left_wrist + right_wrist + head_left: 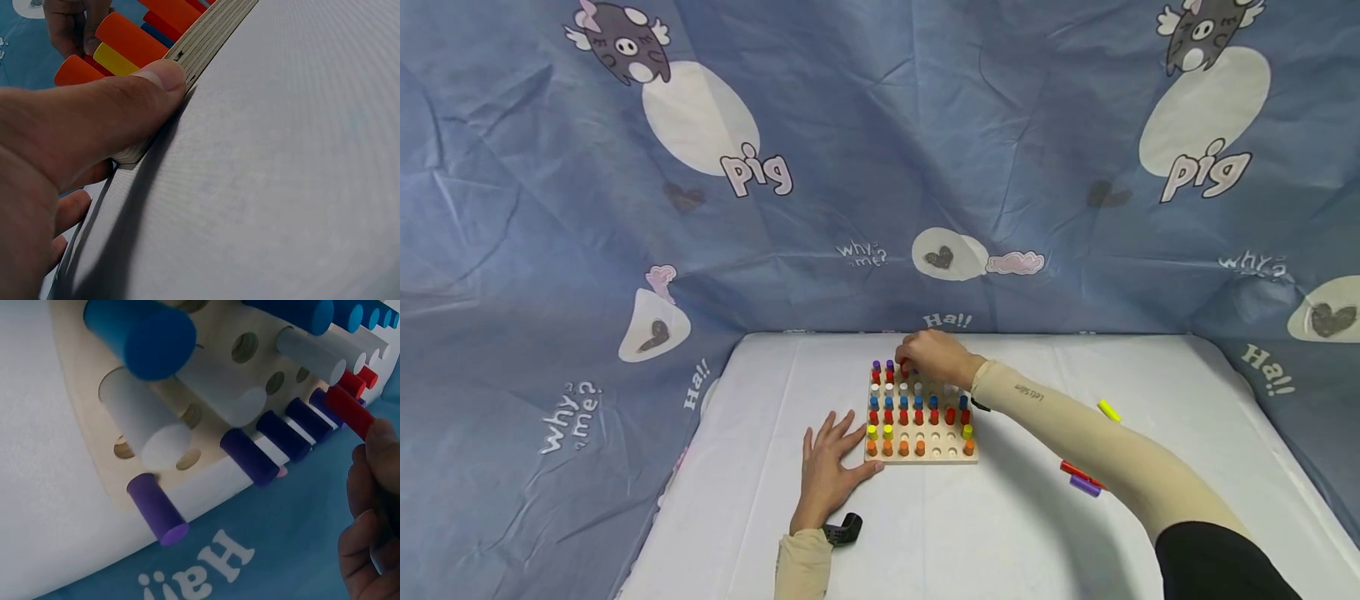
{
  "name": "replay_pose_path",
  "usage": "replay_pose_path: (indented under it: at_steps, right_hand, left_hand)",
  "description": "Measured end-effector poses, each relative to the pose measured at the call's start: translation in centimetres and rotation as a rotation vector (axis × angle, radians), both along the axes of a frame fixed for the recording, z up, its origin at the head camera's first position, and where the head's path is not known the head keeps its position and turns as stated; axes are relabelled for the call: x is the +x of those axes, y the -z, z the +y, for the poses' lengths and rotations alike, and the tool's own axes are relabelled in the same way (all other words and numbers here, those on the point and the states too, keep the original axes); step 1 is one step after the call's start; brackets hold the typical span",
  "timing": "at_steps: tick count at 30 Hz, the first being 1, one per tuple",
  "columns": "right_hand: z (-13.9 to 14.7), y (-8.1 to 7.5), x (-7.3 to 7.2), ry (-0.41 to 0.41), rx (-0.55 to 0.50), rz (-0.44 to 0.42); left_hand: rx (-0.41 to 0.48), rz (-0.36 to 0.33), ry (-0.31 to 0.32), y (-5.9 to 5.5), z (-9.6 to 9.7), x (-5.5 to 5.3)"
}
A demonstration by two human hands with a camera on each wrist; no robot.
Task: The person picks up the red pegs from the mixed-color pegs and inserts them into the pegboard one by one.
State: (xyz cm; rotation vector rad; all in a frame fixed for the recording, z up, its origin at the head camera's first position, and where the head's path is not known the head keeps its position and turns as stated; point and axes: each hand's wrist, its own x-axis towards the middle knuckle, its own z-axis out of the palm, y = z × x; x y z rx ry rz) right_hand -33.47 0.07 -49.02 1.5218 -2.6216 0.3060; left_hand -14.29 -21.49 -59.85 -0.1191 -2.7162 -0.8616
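A wooden pegboard point(925, 460) holds rows of colored pegs. My right hand point(934, 355) reaches over its far side and pinches a red peg point(349, 411) between thumb and fingers. The peg's lower end is right at the board, close to two other red pegs and a row of purple pegs point(249, 456). At the board's near left corner, my left hand point(831, 477) lies with fingers spread. Its thumb point(159, 75) presses the near edge, beside orange pegs point(131, 36), while the fingers reach along the left side.
Loose pegs lie on the white table point(992, 542) to the right: a yellow peg point(1108, 410), a purple peg point(1085, 486) and red ones point(1075, 472) partly under my right forearm. Some holes in the board show bare. A blue printed cloth point(865, 167) hangs behind the table.
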Motion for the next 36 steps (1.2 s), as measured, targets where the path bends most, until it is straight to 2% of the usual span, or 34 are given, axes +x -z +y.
replay_pose_path:
  at_steps: [11, 19, 28, 36]
  right_hand:
    - [-0.4, 1.1, 0.1, -0.024, 0.012, 0.019]
    - [-0.2, 1.1, 0.0, -0.017, -0.016, -0.023]
    - [-0.2, 1.7, -0.3, -0.039, 0.003, -0.022]
    - [-0.5, 2.0, -0.3, 0.009, 0.052, -0.01]
  left_hand:
    - [0.005, -0.004, 0.003, 0.1, 0.0, 0.1]
    - [0.004, 0.0, 0.002, 0.0, 0.1, -0.1]
    - [0.005, 0.002, -0.002, -0.1, 0.1, 0.0]
    - [0.005, 0.007, 0.0, -0.1, 0.1, 0.0]
